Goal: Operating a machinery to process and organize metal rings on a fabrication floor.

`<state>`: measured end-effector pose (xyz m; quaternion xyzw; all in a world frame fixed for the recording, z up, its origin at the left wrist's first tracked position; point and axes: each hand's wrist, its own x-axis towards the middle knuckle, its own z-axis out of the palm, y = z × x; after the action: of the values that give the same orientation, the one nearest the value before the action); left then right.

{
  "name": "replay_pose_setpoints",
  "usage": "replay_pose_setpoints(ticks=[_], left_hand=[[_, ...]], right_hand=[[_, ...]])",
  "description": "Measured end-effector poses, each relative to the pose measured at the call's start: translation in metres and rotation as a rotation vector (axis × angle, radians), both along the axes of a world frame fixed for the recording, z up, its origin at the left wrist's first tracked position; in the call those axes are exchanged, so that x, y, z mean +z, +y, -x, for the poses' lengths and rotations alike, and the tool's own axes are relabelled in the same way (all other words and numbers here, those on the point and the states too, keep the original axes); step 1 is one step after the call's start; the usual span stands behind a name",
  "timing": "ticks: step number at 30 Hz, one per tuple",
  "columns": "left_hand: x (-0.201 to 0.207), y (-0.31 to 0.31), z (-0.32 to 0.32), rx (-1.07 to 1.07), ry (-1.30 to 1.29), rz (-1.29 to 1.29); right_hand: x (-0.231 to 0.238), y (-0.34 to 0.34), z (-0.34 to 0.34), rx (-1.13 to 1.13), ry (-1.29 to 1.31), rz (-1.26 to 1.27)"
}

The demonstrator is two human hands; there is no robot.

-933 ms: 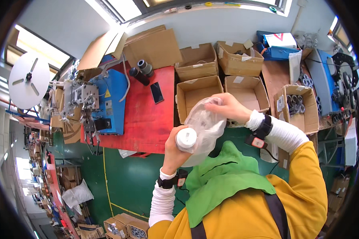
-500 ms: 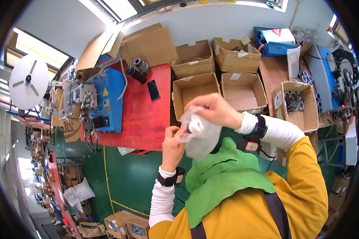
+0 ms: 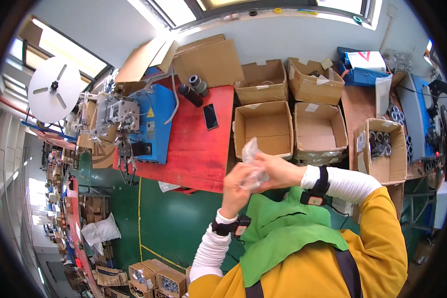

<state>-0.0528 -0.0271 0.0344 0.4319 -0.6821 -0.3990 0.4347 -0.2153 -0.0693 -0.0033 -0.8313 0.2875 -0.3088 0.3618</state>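
My left hand [image 3: 236,188] and my right hand [image 3: 279,172] are close together in front of my chest. Both have their fingers closed on a crumpled clear plastic bag [image 3: 250,149]. One bunched part of it sticks up above the fingers, and another part shows between the hands. Whatever the bag contains is hidden by the hands. Just beyond them stands an open cardboard box [image 3: 262,124], with a second open box [image 3: 321,127] to its right.
A red table [image 3: 198,159] holds a blue machine [image 3: 156,124], a phone [image 3: 210,116] and a dark bottle [image 3: 190,95]. At the right, a cardboard box [image 3: 395,166] contains several metal rings [image 3: 380,144]. Two more boxes stand behind the near ones.
Half a second ago the bag hung spread out with a white round thing showing in it. Now it is bunched up between my hands, and my right hand has come lower.
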Motion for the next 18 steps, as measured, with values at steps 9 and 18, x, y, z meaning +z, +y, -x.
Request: replay_pose_setpoints(ticks=[9, 18], left_hand=[[-0.107, -0.017, -0.06, -0.003, -0.039, 0.065], [-0.178, -0.18, -0.256, 0.296, 0.965, -0.734]], right_hand=[[0.008, -0.021, -0.058, 0.175, -0.126, -0.164], [-0.038, -0.079, 0.024, -0.484, 0.033, -0.596]])
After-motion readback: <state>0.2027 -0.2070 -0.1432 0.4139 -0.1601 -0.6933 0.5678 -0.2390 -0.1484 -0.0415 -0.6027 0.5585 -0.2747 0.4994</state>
